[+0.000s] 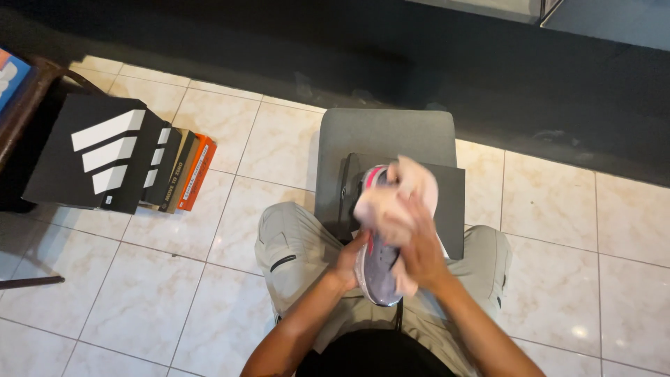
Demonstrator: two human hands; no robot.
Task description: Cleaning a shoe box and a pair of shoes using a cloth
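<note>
Grey shoe point(377, 269) long axis near-far; left hand point(347, 260) grips side, right hand point(417, 253) holds pink cloth point(396, 199)

Seated over tiled floor point(139, 293), left hand point(347, 260) gripping grey sneaker point(379, 269), right hand point(419, 248) pressing pale pink cloth point(398, 202) on it; 3 shoeboxes point(132, 160) far left.
</note>
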